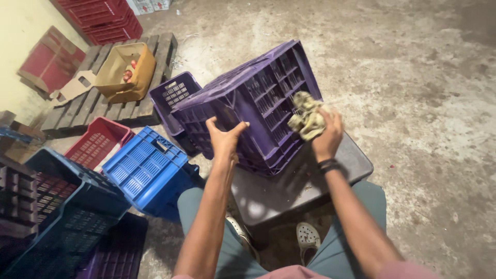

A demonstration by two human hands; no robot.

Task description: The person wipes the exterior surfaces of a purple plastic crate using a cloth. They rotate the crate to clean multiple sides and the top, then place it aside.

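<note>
Head view shows the purple crate [258, 103] tipped on its side on a dark grey bench [305, 181] between the person's knees, so that its latticed wall faces up within reach. The left hand [225, 139] steadies it, fingers closed over the near edge, while the right hand [326, 135] presses a crumpled, dirty rag [307, 118] gripped in its fingers against the crate's side. A blue crate [144, 168], a red crate [95, 142] and a cardboard box [126, 72] on a wooden pallet [155, 57] sit to the left on the concrete floor [413, 77], well apart.
</note>
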